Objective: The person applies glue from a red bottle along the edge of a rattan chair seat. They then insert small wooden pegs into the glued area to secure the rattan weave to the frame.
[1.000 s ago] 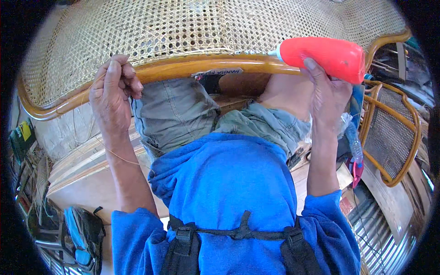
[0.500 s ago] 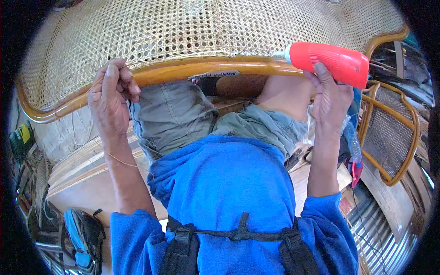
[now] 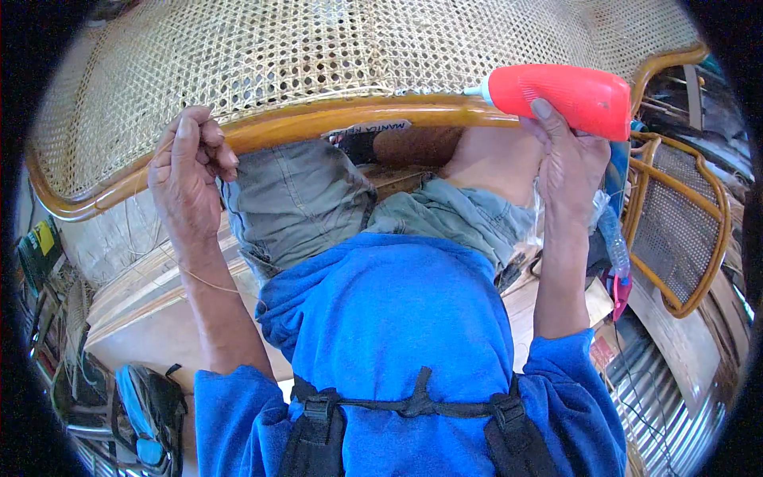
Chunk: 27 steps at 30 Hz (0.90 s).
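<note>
My right hand [image 3: 566,159] is wrapped round a red squeeze bottle [image 3: 560,99] with a pale nozzle. The bottle lies nearly level, its nozzle tip pointing left at the seam where woven cane webbing [image 3: 318,60] meets a curved, varnished wooden rail [image 3: 318,121]. At the left end of the rail, my left hand [image 3: 189,171] is raised with its fingers curled together. A thin cane strand [image 3: 208,284] runs from that hand down across my left forearm; the fingers hide its end. A pale strip lies along the seam between my hands.
The cane-panelled frame rests across my lap. To the right stands another cane-and-wood piece [image 3: 679,222], with a plastic bottle [image 3: 612,242] beside my right forearm. Wooden boards [image 3: 159,306] lie at left, near a black and blue bag [image 3: 147,417]. Corrugated metal [image 3: 652,413] is at lower right.
The red squeeze bottle and my right hand have shifted slightly left and away from me, the nozzle moving along the seam. My left hand has barely moved.
</note>
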Tool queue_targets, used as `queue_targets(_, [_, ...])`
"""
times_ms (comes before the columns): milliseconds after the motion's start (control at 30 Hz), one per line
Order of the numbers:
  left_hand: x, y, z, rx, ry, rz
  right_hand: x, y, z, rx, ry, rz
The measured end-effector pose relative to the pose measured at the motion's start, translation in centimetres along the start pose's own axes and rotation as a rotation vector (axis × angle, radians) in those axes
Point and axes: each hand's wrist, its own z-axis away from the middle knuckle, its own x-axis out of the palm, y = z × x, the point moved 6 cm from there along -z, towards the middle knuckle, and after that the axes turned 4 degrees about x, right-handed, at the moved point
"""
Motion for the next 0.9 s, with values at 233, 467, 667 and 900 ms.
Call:
queue_targets(233, [-0.1,-0.2,-0.1,-0.027,-0.019,-0.002,-0.3,-0.5,0.4,-0.236,0.053,0.231])
queue_targets(467, [-0.1,-0.2,-0.1,-0.018,-0.007,0.029,-1.0,-0.6,0.1,-0.037,0.085,-0.117])
queue_targets(667, [-0.2,-0.3,-0.1,-0.021,0.001,0.011,-1.5,0.3,0.0,0.000,0.095,-0.109])
queue_targets(900, [-0.2,-0.3,-0.1,-0.038,0.009,0.029,-1.0,0.1,-0.1,-0.007,0.056,-0.067])
